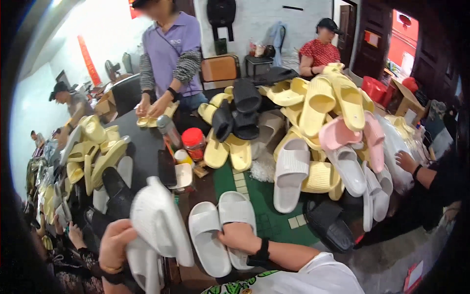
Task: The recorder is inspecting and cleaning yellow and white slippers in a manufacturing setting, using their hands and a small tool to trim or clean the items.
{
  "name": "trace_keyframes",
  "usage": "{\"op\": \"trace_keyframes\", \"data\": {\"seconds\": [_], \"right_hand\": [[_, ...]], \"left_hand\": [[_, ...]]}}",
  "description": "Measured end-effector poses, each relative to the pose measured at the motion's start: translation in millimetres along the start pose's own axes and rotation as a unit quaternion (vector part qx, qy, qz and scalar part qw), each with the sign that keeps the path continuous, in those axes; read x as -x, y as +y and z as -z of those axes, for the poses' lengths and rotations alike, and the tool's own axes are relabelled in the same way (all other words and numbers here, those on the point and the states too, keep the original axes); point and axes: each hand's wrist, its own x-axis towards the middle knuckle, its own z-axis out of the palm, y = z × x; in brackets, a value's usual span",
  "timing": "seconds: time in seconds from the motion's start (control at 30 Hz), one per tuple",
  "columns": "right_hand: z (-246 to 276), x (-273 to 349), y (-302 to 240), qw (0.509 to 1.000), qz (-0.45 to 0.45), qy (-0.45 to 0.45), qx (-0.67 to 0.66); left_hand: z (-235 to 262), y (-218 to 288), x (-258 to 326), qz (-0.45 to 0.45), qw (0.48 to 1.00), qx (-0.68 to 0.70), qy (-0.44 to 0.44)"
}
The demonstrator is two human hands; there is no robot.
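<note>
At the lower left, my left hand [115, 243] is closed on a pair of white slippers [164, 228], held up off the table and tilted. A second pair of white slippers [201, 225] lies side by side on the table in front of me. My right hand [239, 239] reaches over the right one of these, its fingers bent at the inner edge between the two; the slipper's sole hides part of the fingertips. Both wrists wear black bands.
A tall heap of yellow slippers [317, 100], with pink and grey ones, covers the table's right side. Another pile [105, 154] stands left. A red-lidded jar [194, 143] and a steel flask [169, 131] stand ahead. Co-workers stand around; one in purple [171, 46] handles a yellow slipper.
</note>
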Motion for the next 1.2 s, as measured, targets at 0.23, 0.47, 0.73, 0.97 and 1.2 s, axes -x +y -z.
{"op": "trace_keyframes", "data": {"seconds": [0.23,0.47,0.73,0.97,1.2], "right_hand": [[93.2,18.6,18.7,0.977,0.01,0.214,-0.006],[337.9,37.8,48.2,0.801,-0.134,0.533,0.238],[302.0,41.4,62.2,0.86,-0.098,0.474,0.16],[152.9,47.0,44.0,0.992,-0.062,0.113,-0.005],[73.0,44.8,55.6,0.995,-0.096,0.019,-0.012]], "left_hand": [[-13.2,-5.8,5.2,0.039,0.984,0.147,-0.089],[-56.5,-11.1,1.6,0.056,0.957,0.251,-0.136],[-119.2,-76.3,-32.4,0.113,0.904,0.382,-0.157],[-107.6,-154.8,-67.6,0.156,0.891,0.375,-0.201],[-85.2,-161.6,-97.1,-0.125,0.961,-0.241,0.056]]}}
